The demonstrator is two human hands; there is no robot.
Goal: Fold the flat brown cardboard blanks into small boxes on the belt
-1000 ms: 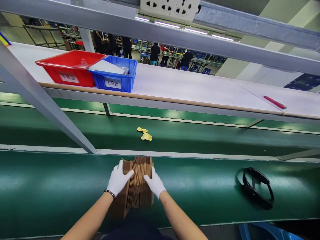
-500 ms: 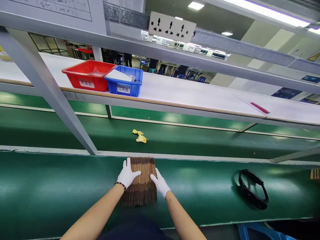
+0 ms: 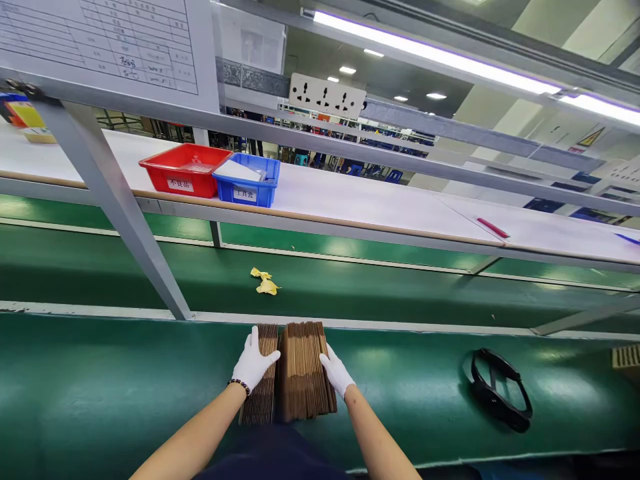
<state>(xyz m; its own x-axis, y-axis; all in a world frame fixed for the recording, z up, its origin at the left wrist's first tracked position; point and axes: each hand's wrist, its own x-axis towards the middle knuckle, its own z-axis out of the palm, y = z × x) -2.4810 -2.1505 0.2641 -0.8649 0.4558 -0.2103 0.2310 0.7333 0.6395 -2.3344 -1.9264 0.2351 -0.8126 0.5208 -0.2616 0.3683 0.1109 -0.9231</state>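
Note:
A row of thin brown cardboard sheets stands on edge on the green work surface, parted into two bunches with a gap between them. My left hand, in a white glove with a beaded bracelet at the wrist, clasps the narrower left bunch, fingers on its outer side and thumb over the top. The right bunch is wider and leans slightly. Against its right side my gloved right hand holds it, thumb on top; the other fingers are partly hidden.
A black ring-shaped headset lies to the right. Yellow scraps rest beyond the white rail. A slanted metal post rises at left. On the shelf stand a red bin, a blue bin and a red strip-like item.
The single block of cardboard sheets has split in two. My right hand has moved right with the wider bunch, while my left hand stays on the left one. The view has tilted up slightly.

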